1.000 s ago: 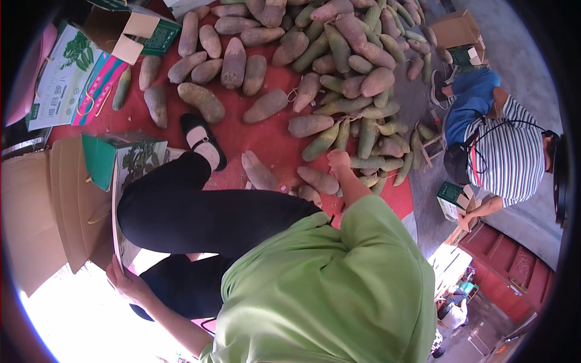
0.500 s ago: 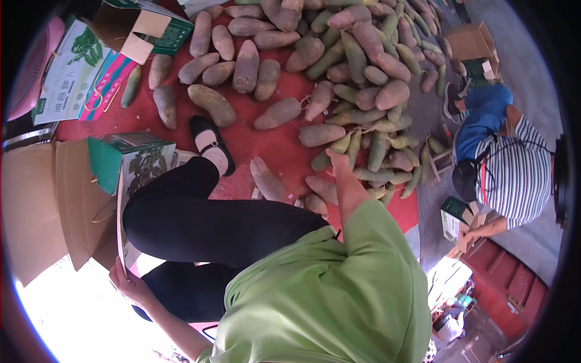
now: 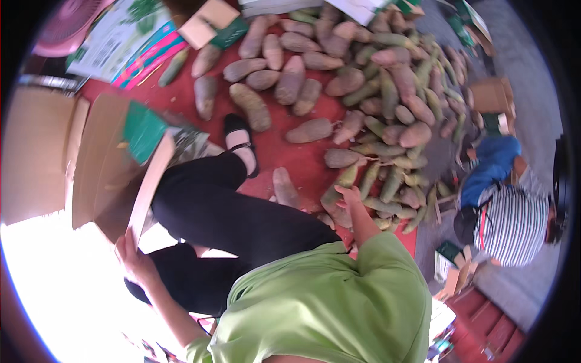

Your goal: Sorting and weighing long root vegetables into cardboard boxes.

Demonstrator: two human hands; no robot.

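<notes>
Red ground spreads under a big heap of long brown and green gourds on the far right. Nearer left stands an open cardboard box; the left hand grips its flap edge. The right hand rests, fingers curled, on a greenish gourd at the heap's near edge.

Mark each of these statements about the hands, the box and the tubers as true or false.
1. The left hand grips the edge of a cardboard box. True.
2. The right hand reaches into the pile of tubers. True.
3. The tubers lie on a blue sheet. False: the ground cover is red.
4. The right hand holds a knife. False: no tool shows in it.
5. A person in a striped shirt is at the right. True.
</notes>
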